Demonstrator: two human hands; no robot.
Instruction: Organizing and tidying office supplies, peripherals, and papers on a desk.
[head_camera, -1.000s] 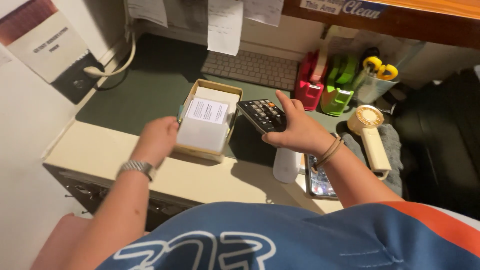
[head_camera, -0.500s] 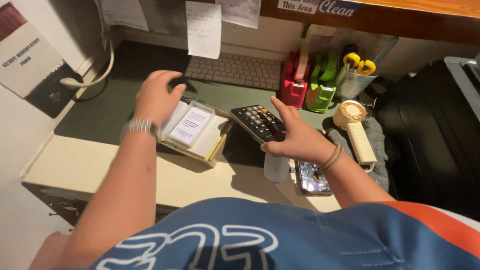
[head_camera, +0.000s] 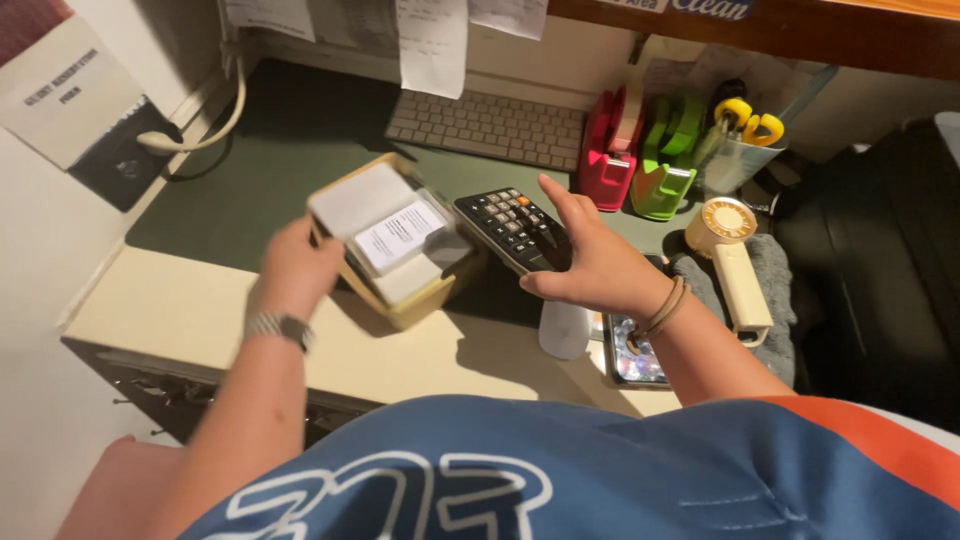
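Observation:
My right hand (head_camera: 590, 262) grips a black calculator (head_camera: 505, 228) by its near edge and holds it tilted above the desk. My left hand (head_camera: 297, 266) holds the left side of a small tan cardboard box (head_camera: 425, 300), which is lifted and tilted. Inside the box lie white paper pads and a clear plastic case with a printed slip (head_camera: 398, 235). A metal watch (head_camera: 280, 326) is on my left wrist. Hair ties circle my right wrist.
A green desk mat (head_camera: 270, 170) bears a white keyboard (head_camera: 487, 128), red and green tape dispensers (head_camera: 640, 150) and a cup with yellow scissors (head_camera: 745, 125). A cream handheld fan (head_camera: 738, 260), a phone (head_camera: 636, 360) and a white bottle (head_camera: 563, 330) lie right.
My left hand went over the box toward the keyboard, then came back and lifted the box, which is now tilted and turned. The calculator stayed in my right hand.

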